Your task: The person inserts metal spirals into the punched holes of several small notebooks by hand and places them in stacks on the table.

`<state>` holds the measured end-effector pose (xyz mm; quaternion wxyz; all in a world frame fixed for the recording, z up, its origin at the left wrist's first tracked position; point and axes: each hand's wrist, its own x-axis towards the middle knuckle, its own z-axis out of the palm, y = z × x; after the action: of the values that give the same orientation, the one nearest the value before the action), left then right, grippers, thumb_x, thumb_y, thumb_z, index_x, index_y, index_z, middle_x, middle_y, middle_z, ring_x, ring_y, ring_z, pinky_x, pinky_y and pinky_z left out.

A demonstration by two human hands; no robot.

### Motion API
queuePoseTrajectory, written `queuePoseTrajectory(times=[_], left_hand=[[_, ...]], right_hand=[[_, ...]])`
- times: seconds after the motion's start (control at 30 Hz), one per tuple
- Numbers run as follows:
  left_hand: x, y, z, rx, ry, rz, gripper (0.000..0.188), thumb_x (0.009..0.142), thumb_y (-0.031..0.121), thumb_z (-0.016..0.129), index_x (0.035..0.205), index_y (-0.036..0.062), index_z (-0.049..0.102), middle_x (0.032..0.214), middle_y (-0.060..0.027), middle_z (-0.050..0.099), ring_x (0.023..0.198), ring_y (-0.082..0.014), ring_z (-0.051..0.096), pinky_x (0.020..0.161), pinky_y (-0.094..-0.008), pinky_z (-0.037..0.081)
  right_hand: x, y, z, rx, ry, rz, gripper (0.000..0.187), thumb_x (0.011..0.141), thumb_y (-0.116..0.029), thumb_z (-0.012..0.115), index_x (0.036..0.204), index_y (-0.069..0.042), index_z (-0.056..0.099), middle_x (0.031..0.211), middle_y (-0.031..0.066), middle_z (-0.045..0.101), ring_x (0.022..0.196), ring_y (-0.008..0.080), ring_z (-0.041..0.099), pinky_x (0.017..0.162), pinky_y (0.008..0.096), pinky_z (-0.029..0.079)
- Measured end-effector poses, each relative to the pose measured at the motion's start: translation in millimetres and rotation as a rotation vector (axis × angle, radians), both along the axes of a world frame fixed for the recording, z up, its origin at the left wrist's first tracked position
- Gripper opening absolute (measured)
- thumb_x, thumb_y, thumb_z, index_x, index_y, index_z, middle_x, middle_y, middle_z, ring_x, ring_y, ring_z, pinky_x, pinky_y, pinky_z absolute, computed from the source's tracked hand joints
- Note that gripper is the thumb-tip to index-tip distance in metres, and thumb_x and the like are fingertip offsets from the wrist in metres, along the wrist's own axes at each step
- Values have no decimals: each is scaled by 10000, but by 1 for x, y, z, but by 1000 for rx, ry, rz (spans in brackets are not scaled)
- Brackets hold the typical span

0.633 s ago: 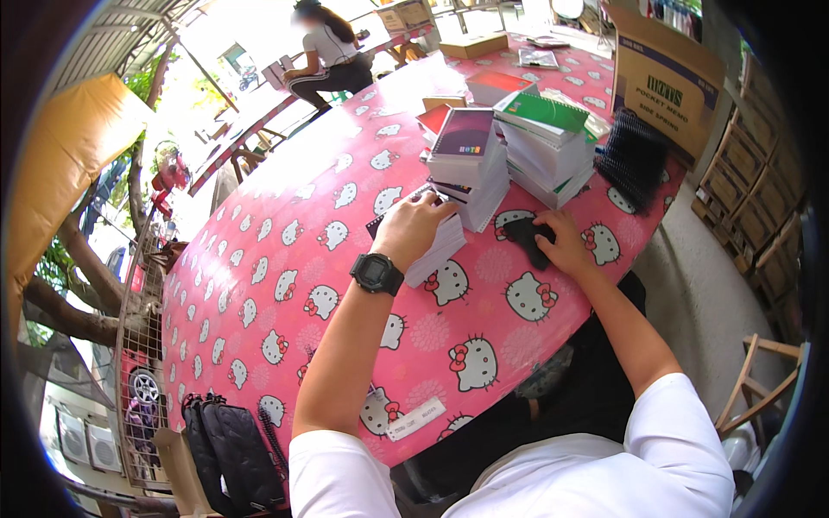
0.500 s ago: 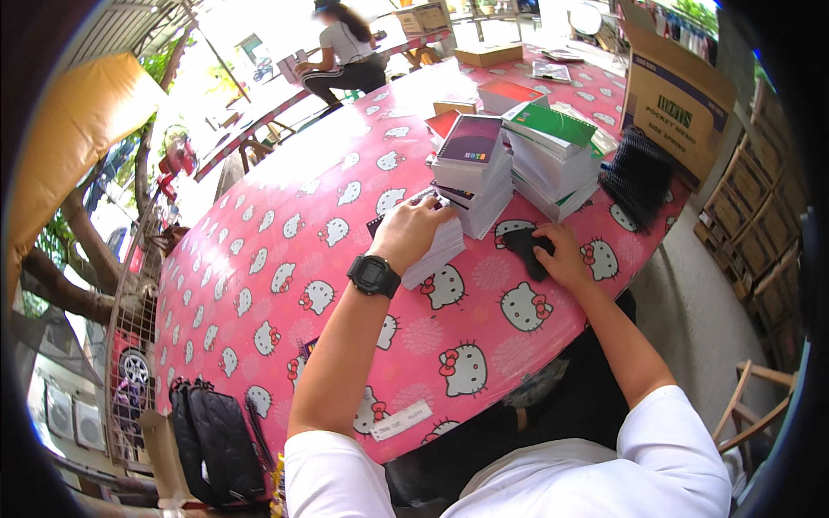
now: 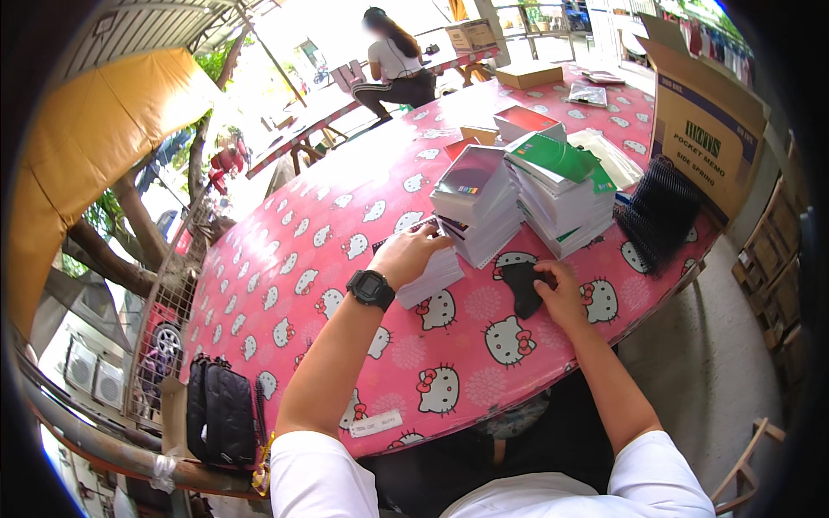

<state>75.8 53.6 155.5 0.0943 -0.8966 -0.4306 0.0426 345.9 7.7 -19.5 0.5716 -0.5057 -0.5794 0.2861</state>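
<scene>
On a short stack of spiral notebooks (image 3: 433, 281) with a dark cover lies my left hand (image 3: 414, 250), a black watch on its wrist. Its fingers are stretched over the top of the stack. My right hand (image 3: 560, 292) pinches the right edge of a limp black piece that looks like cloth (image 3: 521, 285), which touches the table. Just beyond my left hand stands a taller notebook stack (image 3: 473, 177) with a purple-grey cover. Beside it, to the right, is a green-covered stack (image 3: 553, 160), its layers turned at different angles. Red-covered notebooks (image 3: 528, 121) sit behind.
Black spiral coils (image 3: 661, 211) lie at the right edge of the pink patterned table (image 3: 328, 259), by a tall open cardboard box (image 3: 704, 129). A black bag (image 3: 223, 413) stands at lower left. Another person (image 3: 399, 65) sits at a far bench.
The view has swung, so the table appears shifted. My right hand has moved from over the black cloth-like piece to its right edge, and the piece's outline has changed. My left hand stays on its stack.
</scene>
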Motion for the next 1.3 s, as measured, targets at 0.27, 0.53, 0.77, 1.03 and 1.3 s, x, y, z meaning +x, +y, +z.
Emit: queuePoseTrajectory(times=[0.27,0.53,0.77,1.03,1.3], left_hand=[[-1,1,-10,49,-91,21,582,814,-66,455,1251,303,565,1312,-80,535,1040,-298,617,858,-384,536],[-2,-3,-14,76,-88,52,542,828,-55,459,1234,283,581,1274,-79,561,1089,-291,593,884,-384,531],[-12,2,-14,90,-131,-37,533,832,-19,493,1275,272,548,1279,-94,547,1035,-297,621,848,-383,544],[3,7,-4,108,-54,23,500,763,-25,522,1201,212,567,1244,-77,552,950,-295,636,765,-403,555],[-1,-1,-6,77,-121,77,497,777,150,665,1252,190,525,1202,-62,598,996,-271,625,815,-399,541]], right_hand=[[5,-3,2,63,-62,-19,333,725,-38,676,1051,-57,610,1047,83,597,987,253,528,872,348,436],[6,-4,4,39,-94,-14,360,727,-38,674,1078,-60,601,1067,89,590,1012,260,520,882,346,433],[5,-7,3,11,-89,13,376,737,-30,671,1103,-63,590,1084,95,583,1041,256,519,898,345,427],[11,0,10,6,-117,11,381,751,-63,674,1122,-60,588,1111,100,586,1053,265,524,914,353,418],[2,-11,14,180,-209,-41,361,728,-39,657,1083,-59,596,1122,110,592,1054,298,520,928,381,405]])
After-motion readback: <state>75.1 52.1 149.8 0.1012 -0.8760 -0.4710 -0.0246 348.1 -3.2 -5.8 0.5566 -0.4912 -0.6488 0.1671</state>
